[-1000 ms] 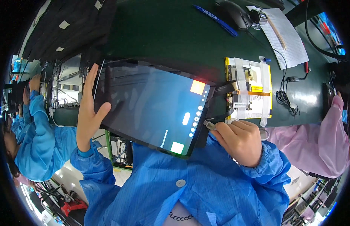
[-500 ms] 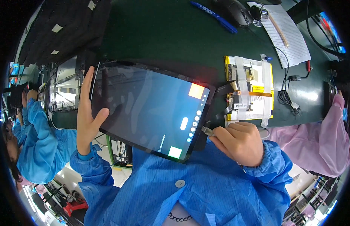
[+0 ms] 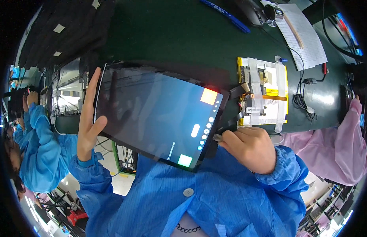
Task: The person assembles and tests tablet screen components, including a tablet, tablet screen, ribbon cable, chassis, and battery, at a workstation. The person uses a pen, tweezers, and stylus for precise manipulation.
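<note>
A large tablet-like touchscreen panel [image 3: 151, 110] lies tilted in front of me, lit with an orange square, a green square and a row of round icons along its right side. My left hand [image 3: 90, 122] rests against its left edge, fingers stretched out and thumb apart over the border. At the right edge, my right hand [image 3: 250, 148] pinches a small metal-ended cable plug [image 3: 217, 137]. The fingers cover most of the plug; I cannot tell whether it sits in a port. Dark flat ribbon cables [image 3: 233, 118] run from the panel's right side to a taped battery-and-board assembly [image 3: 264, 94].
Farther off lie a blue marker [image 3: 226, 15], a black mouse [image 3: 250, 12], a wristwatch [image 3: 274, 13] and lined paper [image 3: 300, 37]. A coiled black cable [image 3: 302, 102] is right of the board. Co-workers in blue [image 3: 47, 146] and pink [image 3: 329, 146] sit at either side.
My left thumb has drawn back from the screen toward its left edge. The right fingers now cover more of the plug, still beside the panel's right edge. The view has shifted slightly.
</note>
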A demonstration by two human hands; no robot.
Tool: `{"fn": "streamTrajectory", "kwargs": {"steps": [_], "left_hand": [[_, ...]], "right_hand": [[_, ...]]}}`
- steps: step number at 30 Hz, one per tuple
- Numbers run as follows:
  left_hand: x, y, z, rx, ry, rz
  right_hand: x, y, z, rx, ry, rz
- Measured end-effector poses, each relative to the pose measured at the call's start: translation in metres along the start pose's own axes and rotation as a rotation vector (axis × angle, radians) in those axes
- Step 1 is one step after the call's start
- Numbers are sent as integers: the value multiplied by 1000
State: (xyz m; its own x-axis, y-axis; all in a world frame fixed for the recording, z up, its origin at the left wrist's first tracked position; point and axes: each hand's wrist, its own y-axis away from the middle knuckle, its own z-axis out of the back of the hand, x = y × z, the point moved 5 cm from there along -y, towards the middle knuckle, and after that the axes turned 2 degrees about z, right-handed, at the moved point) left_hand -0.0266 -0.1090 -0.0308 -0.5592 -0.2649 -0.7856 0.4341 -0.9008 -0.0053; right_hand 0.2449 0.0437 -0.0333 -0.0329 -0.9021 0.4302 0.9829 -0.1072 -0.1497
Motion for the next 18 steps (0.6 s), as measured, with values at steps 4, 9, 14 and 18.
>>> {"fn": "streamTrajectory", "kwargs": {"steps": [4,9,14,18], "left_hand": [[-4,-2,0,16,-101,7],[-47,4,-27,-60,-513,-271],[-100,-7,-77,76,-472,-340],[-118,-18,-111,133,-464,-363]], "right_hand": [[0,-1,0,49,23,-3],[0,11,-2,-83,-15,-91],[4,8,0,-78,75,-97],[6,9,-3,-76,127,-76]]}}
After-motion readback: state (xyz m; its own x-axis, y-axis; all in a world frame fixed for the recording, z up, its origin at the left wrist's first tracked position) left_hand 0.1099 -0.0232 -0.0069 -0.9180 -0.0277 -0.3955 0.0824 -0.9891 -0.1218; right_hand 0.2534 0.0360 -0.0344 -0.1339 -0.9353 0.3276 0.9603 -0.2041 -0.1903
